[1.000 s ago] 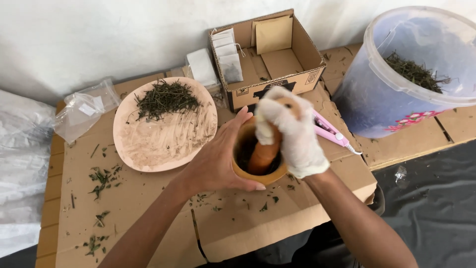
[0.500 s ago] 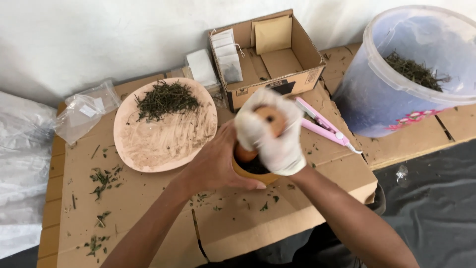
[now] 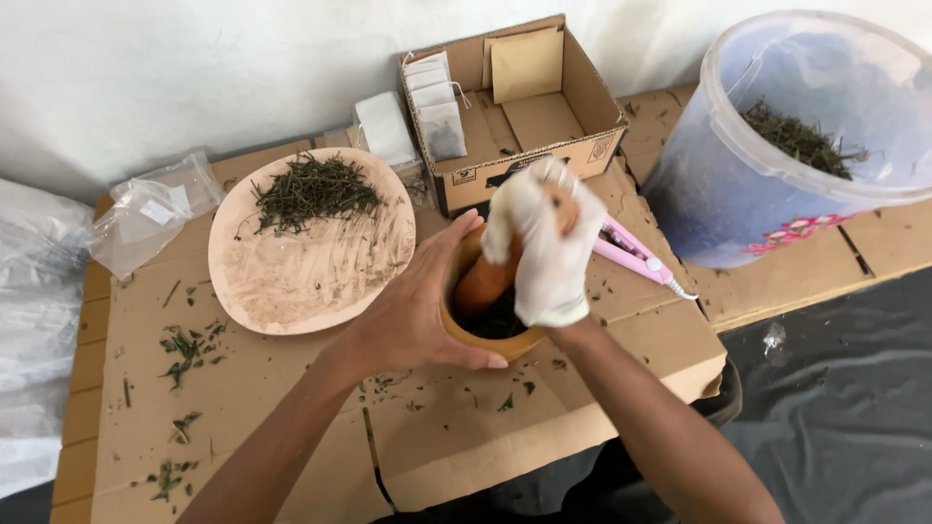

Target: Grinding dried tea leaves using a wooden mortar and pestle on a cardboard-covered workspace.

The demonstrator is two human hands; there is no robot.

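Observation:
My left hand [image 3: 417, 315], bare, wraps around the side of a small wooden mortar [image 3: 485, 340] on the cardboard surface. My right hand [image 3: 544, 247], in a white glove, grips a wooden pestle [image 3: 485, 279] whose lower end is down inside the mortar among dark crushed leaves [image 3: 497, 320]. The pestle leans toward the upper right. Left of the mortar lies a wooden plate [image 3: 311, 262] with a heap of dried green leaves [image 3: 313, 190] at its far side.
An open cardboard box [image 3: 573, 97] holding small paper bags stands behind the mortar. A pink tool [image 3: 636, 257] lies to its right. A large translucent bucket [image 3: 777, 194] with dried leaves is at the far right. Plastic bags [image 3: 150, 209] lie left; loose leaf bits [image 3: 184, 349] scatter about.
My right hand has moved the pestle around inside the mortar, lifting and tilting it; its top now leans more to the upper right. My left hand keeps its hold on the mortar.

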